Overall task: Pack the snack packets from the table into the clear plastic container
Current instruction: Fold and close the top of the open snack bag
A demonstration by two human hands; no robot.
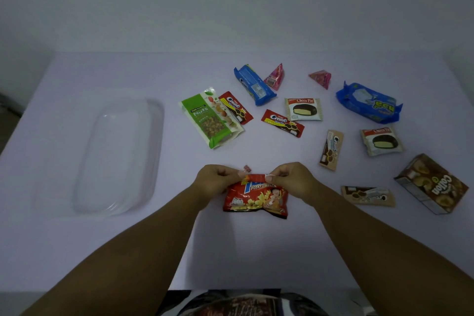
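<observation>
Pinched at top edge by left hand point(214, 179) and right hand point(289, 177), fingers closed: red chip bag point(256, 197), centre-near table. Clear container point(115, 156) empty at 9 o'clock, long axis 12-to-6; left hand nearer.

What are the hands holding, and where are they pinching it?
Both hands, left and right, pinch the red potato snack packet at its top edge.

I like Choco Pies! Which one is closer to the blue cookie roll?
The left Choco Pie, next to a red cookie packet, sits closer to the blue cookie roll. The other Choco Pie lies far right.
</observation>
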